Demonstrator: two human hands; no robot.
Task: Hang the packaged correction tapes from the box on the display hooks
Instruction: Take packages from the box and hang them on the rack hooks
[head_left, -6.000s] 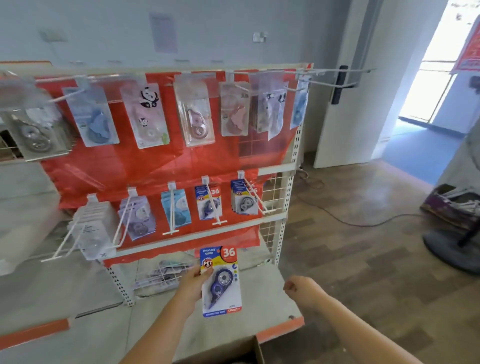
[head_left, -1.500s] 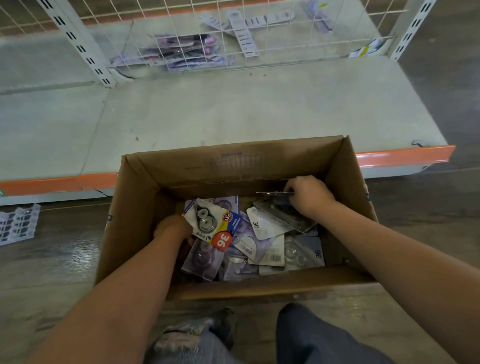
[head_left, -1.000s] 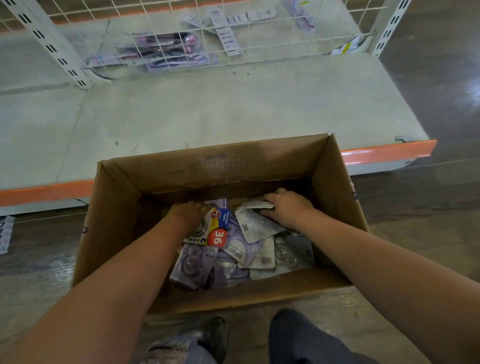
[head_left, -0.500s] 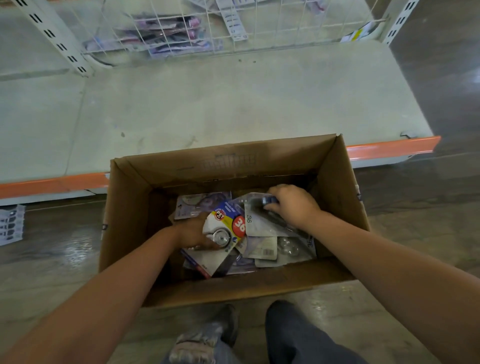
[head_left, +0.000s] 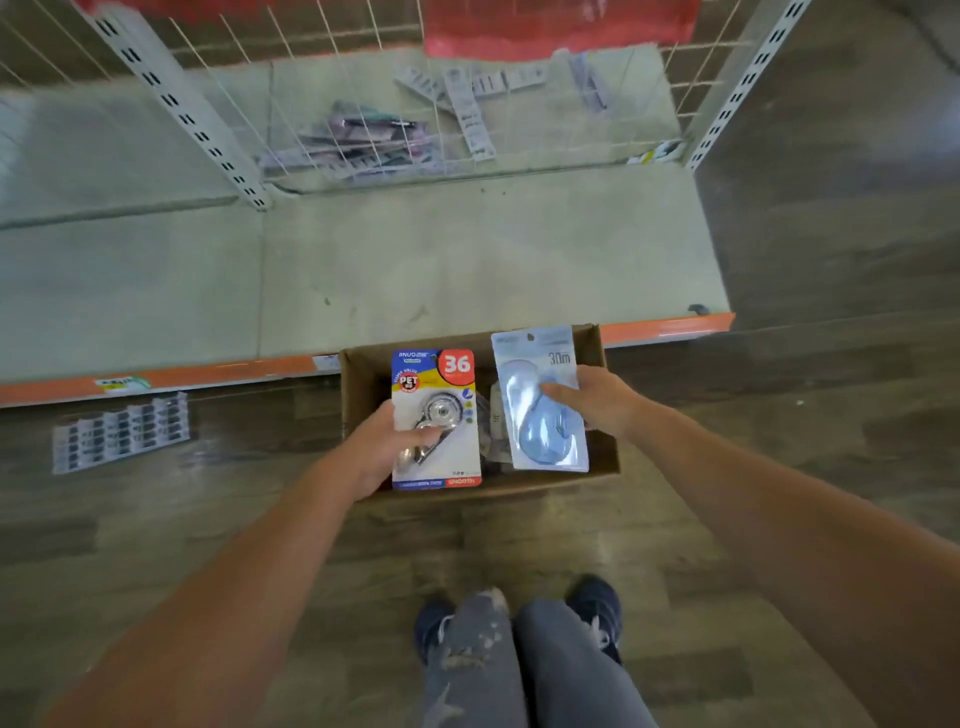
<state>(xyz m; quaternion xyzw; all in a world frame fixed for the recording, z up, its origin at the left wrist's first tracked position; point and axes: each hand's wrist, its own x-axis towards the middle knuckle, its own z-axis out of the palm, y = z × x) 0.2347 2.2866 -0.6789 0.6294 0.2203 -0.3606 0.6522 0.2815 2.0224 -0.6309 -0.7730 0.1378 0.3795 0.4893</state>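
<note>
My left hand (head_left: 382, 452) grips a correction tape pack with a yellow, blue and red card marked 36 (head_left: 436, 415), held above the cardboard box (head_left: 358, 384) on the floor. My right hand (head_left: 597, 402) pinches a pale blue pack marked 30m (head_left: 540, 410) by its right edge, also above the box. A few more packs show in the box between the two held ones (head_left: 491, 431). The display hooks are out of view.
The grey base shelf with an orange front edge (head_left: 467, 270) lies just beyond the box. Behind it a wire grid panel (head_left: 415, 104) fences off loose packs and label strips. A sheet of labels (head_left: 119, 431) lies on the wooden floor at left. My feet (head_left: 519, 623) stand below.
Both hands have come up out of the box, each with a pack. The view has risen, so the box looks smaller and farther away.
</note>
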